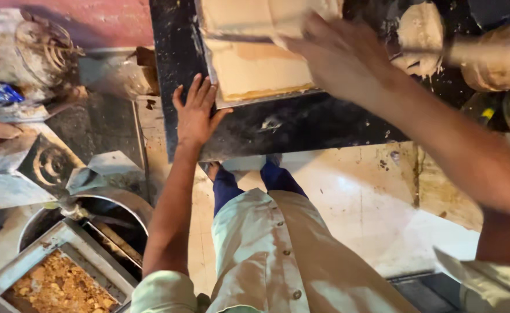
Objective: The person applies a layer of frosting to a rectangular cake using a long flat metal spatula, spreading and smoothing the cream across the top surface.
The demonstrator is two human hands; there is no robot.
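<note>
Right hand motion-blurred, covers part of flat tan slab in metal tray; tray cut off at top edge. Tan lump upper right too blurry to identify.

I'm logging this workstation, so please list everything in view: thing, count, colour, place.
Slab tray: one, metal, holding a tan flat slab, on the black counter.
Black counter: one, smeared pale, top centre.
Crumb tray: one, metal, filled with golden-brown crumbs, bottom left.
Round pot: one, steel, dark inside, lower left.
Floor: cream, stained, centre.
Left hand: flat on the counter edge beside the slab tray.
Right hand: blurred, over the slab tray.
</note>
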